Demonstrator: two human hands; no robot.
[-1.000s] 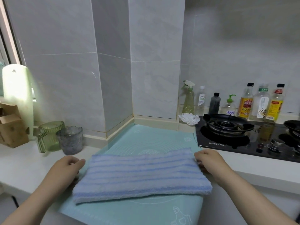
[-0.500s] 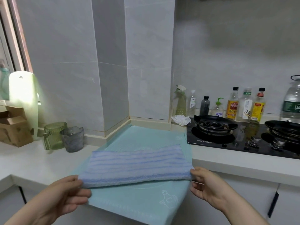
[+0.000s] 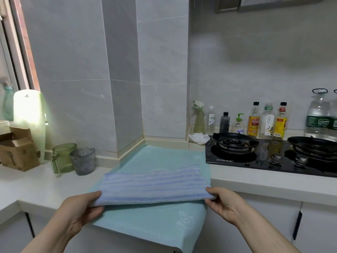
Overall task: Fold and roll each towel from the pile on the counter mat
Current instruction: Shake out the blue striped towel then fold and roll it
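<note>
The blue towel (image 3: 153, 183) is folded on the mat (image 3: 155, 221); left hand (image 3: 80, 210) at 8 o'clock and right hand (image 3: 224, 205) at 4 pinch its near corners. Rolling is not yet done.

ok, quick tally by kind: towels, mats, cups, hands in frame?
towel: 1
mat: 1
cups: 2, green cup, grey cup
hands: 2, left hand, right hand, both gripping the towel
total: 6

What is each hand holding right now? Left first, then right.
Left hand: grips the blue striped towel at its near left corner.
Right hand: grips its near right corner.
</note>
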